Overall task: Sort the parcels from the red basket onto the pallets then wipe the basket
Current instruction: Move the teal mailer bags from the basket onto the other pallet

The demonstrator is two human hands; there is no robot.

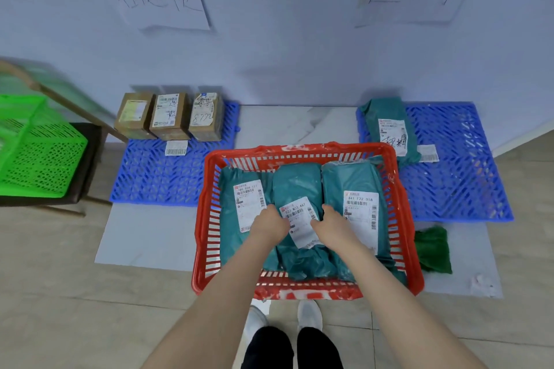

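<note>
Fingers of the left hand (271, 223) and right hand (329, 220) curling down either side of the middle parcel (295, 189) in the red basket (403, 219), seemingly gripping its edges, long axis running near to far between them. Fingertips tucking out of sight; label print partly covered.
</note>
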